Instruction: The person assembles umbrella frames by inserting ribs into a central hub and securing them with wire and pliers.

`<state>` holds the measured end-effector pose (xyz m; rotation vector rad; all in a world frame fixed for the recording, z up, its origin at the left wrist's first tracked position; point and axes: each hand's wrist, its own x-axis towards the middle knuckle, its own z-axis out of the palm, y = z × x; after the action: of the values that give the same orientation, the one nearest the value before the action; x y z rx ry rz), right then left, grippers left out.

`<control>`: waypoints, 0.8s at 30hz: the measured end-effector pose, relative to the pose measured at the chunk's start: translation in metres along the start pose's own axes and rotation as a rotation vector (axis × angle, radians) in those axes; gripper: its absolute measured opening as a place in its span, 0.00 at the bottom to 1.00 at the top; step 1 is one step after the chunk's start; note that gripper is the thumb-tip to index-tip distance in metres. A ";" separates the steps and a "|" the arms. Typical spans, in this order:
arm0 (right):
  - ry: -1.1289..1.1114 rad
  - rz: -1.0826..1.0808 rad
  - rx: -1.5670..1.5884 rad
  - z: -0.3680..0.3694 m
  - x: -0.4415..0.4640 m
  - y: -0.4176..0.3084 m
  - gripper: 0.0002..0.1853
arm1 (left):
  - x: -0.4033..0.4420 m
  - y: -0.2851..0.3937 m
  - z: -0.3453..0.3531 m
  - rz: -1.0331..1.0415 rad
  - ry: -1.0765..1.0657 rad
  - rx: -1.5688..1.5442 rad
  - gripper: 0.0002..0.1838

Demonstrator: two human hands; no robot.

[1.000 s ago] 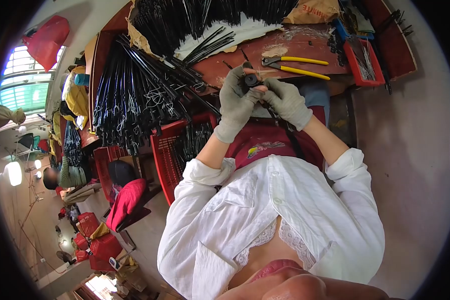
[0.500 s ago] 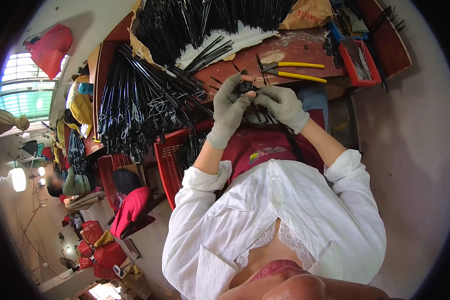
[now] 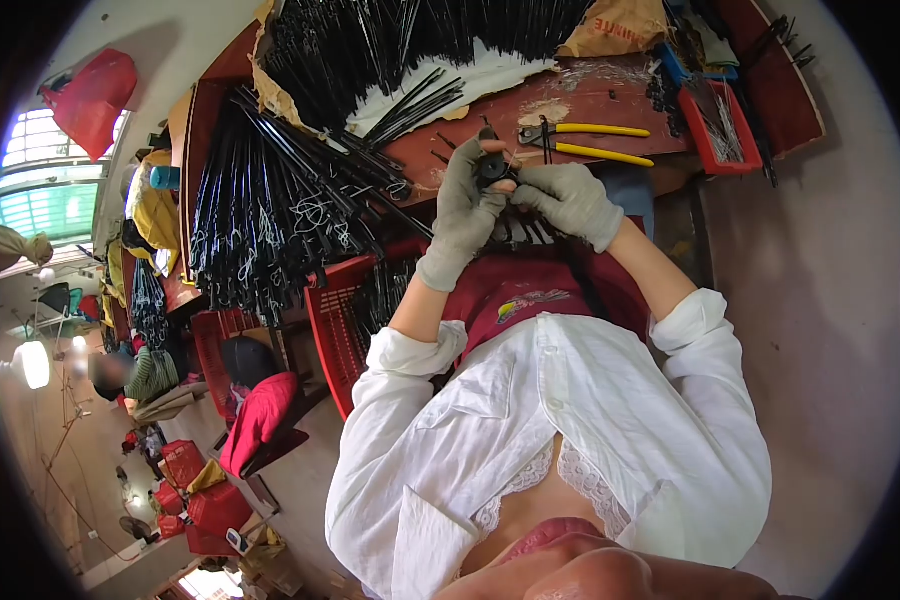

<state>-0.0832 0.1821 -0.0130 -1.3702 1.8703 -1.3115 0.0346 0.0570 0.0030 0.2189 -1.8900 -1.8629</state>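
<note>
My left hand (image 3: 462,215), in a grey glove with bare fingertips, is closed around a small black round part (image 3: 493,171) above my lap. Thin black rods spread out from around this part. My right hand (image 3: 573,204), gloved the same way, pinches at the part's right side. What lies between its fingertips is too small to make out. A fine wire (image 3: 511,160) shows between the two hands. Just beyond them, pliers with yellow handles (image 3: 602,129) lie on the red worktable (image 3: 610,88).
Bundles of black rods with wire ends (image 3: 280,215) lie at the left, with more rods (image 3: 370,50) piled at the back. A red bin (image 3: 718,128) of thin wires is at the right. A red plastic crate (image 3: 335,320) stands beside my lap. Another person (image 3: 155,372) sits far left.
Both hands stay together at the black round part, with only slight shifts of the fingers. The thin black rod by the pliers has shifted right, across their jaws.
</note>
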 end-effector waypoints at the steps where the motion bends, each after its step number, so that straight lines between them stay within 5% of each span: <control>1: -0.018 0.060 0.021 -0.003 0.000 -0.004 0.14 | 0.000 -0.007 -0.002 0.002 0.005 0.032 0.22; 4: 0.083 -0.055 -0.111 0.004 -0.003 0.001 0.14 | 0.003 -0.011 0.000 -0.015 0.018 0.065 0.22; 9: 0.012 0.049 0.026 -0.005 0.001 -0.002 0.16 | 0.007 -0.002 0.004 -0.109 0.005 -0.035 0.20; 11: 0.013 0.091 0.091 -0.001 -0.001 -0.004 0.16 | 0.005 -0.009 0.005 0.031 0.028 0.072 0.17; 16: 0.032 0.205 0.090 0.009 0.000 0.003 0.18 | 0.000 -0.013 0.012 0.017 0.192 0.441 0.11; 19: 0.034 -0.044 0.122 0.012 0.003 0.020 0.19 | 0.005 -0.005 0.004 -0.053 0.067 0.142 0.09; 21: -0.069 0.052 0.120 0.009 0.007 0.020 0.18 | 0.006 0.001 -0.005 -0.222 -0.088 -0.197 0.07; 24: -0.181 0.130 0.118 -0.017 0.016 -0.003 0.16 | 0.015 0.011 -0.008 -0.206 -0.132 -0.095 0.08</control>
<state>-0.1018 0.1742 -0.0006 -1.2416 1.7031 -1.1735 0.0272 0.0441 0.0168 0.2738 -1.9214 -2.1460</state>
